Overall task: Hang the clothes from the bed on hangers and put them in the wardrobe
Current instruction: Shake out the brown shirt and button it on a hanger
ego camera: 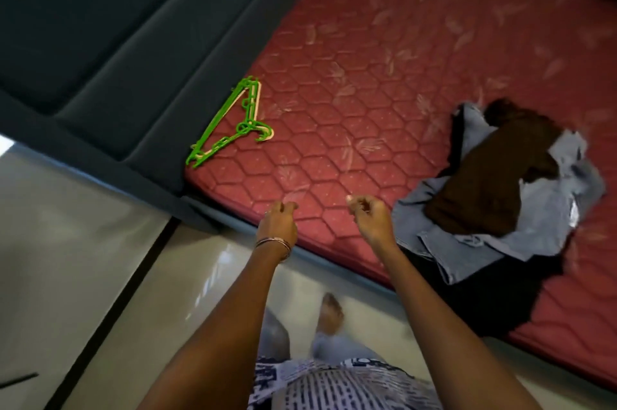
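Closest to me, the person stands on the pale tiled floor (83,242) at the bed's edge, one bare foot (330,311) blurred as if mid-step. Both arms reach out over the mattress (367,58). The left hand (278,221), a thin bangle (272,242) at its wrist, has loosely curled fingers that grasp nothing. The right hand (369,212) looks much the same: fingers bent, thumb tip showing, nothing visibly held, though its palm faces away from me and I cannot rule out something small inside.

Just right of the right hand lies the pile of clothes (494,189): a brown garment (490,175) on top of a light blue denim piece (484,242), with something black (480,296) underneath that spills toward the mattress edge. They are crumpled together, so I cannot tell how many pieces there are or what each one is.

Farther off, to the left and near the dark padded bed frame (133,58), sit the hangers (230,122): a green one stacked on a cream one, hooks pointing toward the middle of the bed. They lie well apart from the clothes, so my guess is the hands hover between the two because one of each has to be fetched.

The wardrobe is nowhere in view. A dark shape at the far top right corner is cut off and unreadable.
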